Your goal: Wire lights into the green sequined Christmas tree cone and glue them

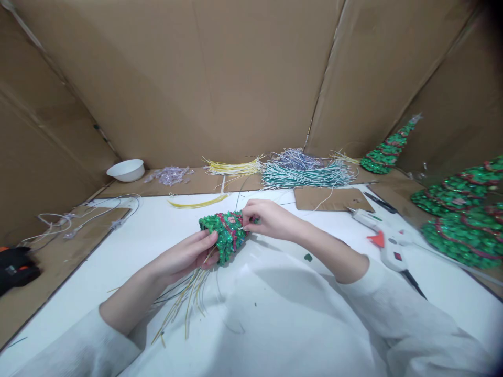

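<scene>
A small green sequin tree (225,234) with red trim is held over the white table (149,230), lying on its side. My left hand (184,256) grips its base from below, fingers closed, and loose wire stems (184,301) trail down from it toward me. My right hand (265,217) pinches the upper part of the tree, fingers pressed together at the sequins.
Bundles of yellow wires (233,167) and teal-white wires (304,173) lie at the back, beside clear beads (170,175) and a white bowl (126,169). A white glue gun (383,241) lies at right, finished green trees (463,220) beyond it. Cardboard walls surround the table.
</scene>
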`<state>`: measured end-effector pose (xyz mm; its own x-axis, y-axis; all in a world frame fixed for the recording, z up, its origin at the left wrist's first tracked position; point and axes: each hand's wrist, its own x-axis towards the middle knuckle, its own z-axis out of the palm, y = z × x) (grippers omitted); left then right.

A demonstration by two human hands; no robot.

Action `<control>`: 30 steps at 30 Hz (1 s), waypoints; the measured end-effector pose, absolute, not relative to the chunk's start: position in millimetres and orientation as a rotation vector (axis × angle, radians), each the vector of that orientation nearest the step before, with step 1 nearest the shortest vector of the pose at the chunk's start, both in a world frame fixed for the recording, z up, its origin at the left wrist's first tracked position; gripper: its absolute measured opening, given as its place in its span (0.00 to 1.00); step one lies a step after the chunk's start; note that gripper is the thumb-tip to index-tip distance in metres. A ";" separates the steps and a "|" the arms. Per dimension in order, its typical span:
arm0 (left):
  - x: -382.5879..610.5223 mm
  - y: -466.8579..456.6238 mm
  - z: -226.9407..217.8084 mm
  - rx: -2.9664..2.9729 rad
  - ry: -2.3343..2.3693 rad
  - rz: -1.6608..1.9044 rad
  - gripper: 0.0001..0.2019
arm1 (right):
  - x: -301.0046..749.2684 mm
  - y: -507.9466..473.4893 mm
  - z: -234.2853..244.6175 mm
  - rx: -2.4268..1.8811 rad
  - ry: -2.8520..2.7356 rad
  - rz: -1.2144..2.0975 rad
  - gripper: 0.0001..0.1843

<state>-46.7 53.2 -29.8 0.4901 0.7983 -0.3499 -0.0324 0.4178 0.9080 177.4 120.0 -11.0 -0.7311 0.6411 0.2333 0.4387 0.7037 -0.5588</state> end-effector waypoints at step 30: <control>-41.8 54.1 -39.5 1.047 1.005 0.710 0.25 | 168.6 114.4 -21.0 -0.907 -2.369 0.537 0.02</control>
